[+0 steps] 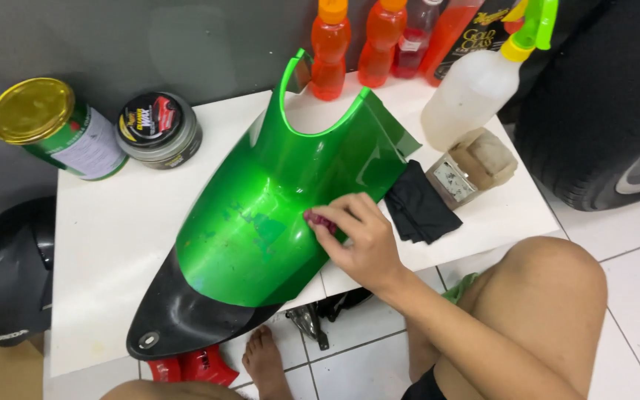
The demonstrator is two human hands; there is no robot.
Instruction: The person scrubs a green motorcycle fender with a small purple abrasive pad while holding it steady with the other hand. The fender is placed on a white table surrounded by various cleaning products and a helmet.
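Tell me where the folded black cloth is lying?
The folded black cloth lies on the white table, right of centre, between the glossy green fender and a worn sponge block.

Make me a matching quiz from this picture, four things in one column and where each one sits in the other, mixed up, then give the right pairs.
Things
1. green fender panel
2. black cloth
3. gold-lidded can
4. spray bottle

Places
A. far left corner of the white table
B. far right of the table, beside the tyre
C. middle of the table, under the right hand
D. folded, just right of the panel

Pairs: 1-C, 2-D, 3-A, 4-B. The right hand presses a small dark red pad on the panel; the left hand is out of view.
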